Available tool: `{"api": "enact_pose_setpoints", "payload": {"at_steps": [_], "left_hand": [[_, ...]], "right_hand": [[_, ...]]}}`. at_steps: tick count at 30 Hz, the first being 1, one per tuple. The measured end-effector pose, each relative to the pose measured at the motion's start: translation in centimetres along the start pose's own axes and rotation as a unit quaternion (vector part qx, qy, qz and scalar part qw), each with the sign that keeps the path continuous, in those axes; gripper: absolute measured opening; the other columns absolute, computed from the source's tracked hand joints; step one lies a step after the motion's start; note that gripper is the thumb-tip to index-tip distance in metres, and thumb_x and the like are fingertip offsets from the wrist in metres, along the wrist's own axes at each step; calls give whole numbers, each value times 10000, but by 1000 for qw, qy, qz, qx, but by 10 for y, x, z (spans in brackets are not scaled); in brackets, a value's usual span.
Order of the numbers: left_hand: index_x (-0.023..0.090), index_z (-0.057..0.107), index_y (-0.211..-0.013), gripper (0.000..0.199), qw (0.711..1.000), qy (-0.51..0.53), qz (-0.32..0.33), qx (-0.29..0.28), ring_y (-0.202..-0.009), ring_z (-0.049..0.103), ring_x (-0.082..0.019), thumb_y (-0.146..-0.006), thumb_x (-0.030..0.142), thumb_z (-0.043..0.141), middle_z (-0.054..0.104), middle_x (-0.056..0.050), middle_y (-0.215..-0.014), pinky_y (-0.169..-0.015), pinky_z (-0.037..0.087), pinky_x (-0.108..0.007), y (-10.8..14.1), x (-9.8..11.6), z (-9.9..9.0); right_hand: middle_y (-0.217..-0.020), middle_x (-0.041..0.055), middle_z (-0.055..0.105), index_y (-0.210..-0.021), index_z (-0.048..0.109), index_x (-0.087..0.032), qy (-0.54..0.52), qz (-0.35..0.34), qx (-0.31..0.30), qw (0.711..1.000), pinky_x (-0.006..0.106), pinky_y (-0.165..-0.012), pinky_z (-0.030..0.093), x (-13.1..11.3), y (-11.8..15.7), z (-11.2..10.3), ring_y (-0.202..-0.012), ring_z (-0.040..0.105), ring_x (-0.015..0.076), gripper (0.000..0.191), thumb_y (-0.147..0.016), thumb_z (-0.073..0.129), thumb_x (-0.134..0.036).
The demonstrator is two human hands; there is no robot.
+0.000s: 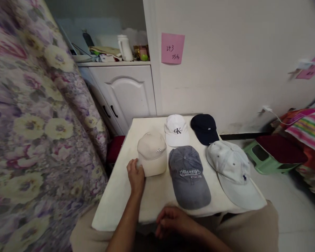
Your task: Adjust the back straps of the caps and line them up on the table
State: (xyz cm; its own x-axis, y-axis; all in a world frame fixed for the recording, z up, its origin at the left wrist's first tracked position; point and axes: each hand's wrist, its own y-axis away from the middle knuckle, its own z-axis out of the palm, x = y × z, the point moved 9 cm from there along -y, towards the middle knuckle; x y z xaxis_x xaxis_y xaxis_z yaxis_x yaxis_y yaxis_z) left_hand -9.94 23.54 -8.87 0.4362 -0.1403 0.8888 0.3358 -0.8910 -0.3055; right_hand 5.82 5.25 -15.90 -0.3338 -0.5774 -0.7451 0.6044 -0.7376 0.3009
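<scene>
My left hand (135,175) is at the left edge of a beige baseball cap (152,152), its curled fingers and thumb closed on the rim beside the brim. The cap rests on the table with its brim toward me. My right hand (173,221) hovers at the table's front edge, fingers loosely bent and apart, with nothing visible in them. Nearest to it is a grey baseball cap (187,171) with white lettering. Behind lie a white cap (176,129) with black letters and a navy cap (205,128). A pale blue denim cap (232,166) sits at the right, its brim reaching the table's corner.
The caps share a small cream-covered table (115,203). A floral curtain (42,140) hangs at the left. Behind stands a white cabinet (131,91) with a white jug (125,48) above it. A green stool (262,159) is on the right.
</scene>
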Motion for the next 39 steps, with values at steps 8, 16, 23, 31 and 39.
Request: {"api": "enact_pose_setpoints", "payload": {"at_steps": [8, 16, 23, 31, 39], "left_hand": [[99, 381, -1466, 850, 982, -136, 103, -75, -1454, 271, -416, -765, 429, 731, 368, -246, -1513, -1191, 225, -574, 25, 24, 25], [108, 361, -1474, 882, 957, -223, 149, -106, -1435, 298, -443, -771, 498, 724, 354, -288, -1516, -1140, 259, -624, 31, 35, 32], [109, 386, -1463, 778, 950, -215, 195, -114, -1454, 273, -433, -792, 366, 685, 309, -267, -1541, -1147, 280, -599, 42, 30, 33], [107, 441, -1429, 628, 956, -204, 188, -97, -1406, 371, -388, -838, 254, 591, 377, -227, -1487, -1151, 347, -537, 45, 31, 29], [118, 472, -1403, 560, 960, -205, 168, -89, -1366, 432, -363, -866, 245, 567, 427, -214, -1438, -1127, 402, -521, 56, 31, 21]], "right_hand": [[-820, 71, 759, -956, 654, -132, -16, -14, -9, 1000, 315, -726, 471, -4, -1, 1, -713, 688, 179, 425, -709, 826, -432], [-755, 52, 740, -893, 648, -126, -6, -17, 14, 1000, 307, -678, 482, -2, 9, -9, -626, 656, 153, 503, -630, 864, -497], [-770, 54, 745, -908, 635, -134, -17, -36, 91, 995, 268, -634, 469, -2, 39, -30, -614, 650, 138, 475, -662, 842, -483], [-772, 61, 747, -909, 659, -127, -80, -67, 114, 988, 247, -615, 473, -6, 54, -38, -611, 653, 126, 397, -678, 850, -387], [-766, 47, 741, -1012, 706, -131, -123, -103, 178, 971, 229, -593, 484, -8, 90, -57, -590, 632, 105, 436, -691, 866, -379]]}}
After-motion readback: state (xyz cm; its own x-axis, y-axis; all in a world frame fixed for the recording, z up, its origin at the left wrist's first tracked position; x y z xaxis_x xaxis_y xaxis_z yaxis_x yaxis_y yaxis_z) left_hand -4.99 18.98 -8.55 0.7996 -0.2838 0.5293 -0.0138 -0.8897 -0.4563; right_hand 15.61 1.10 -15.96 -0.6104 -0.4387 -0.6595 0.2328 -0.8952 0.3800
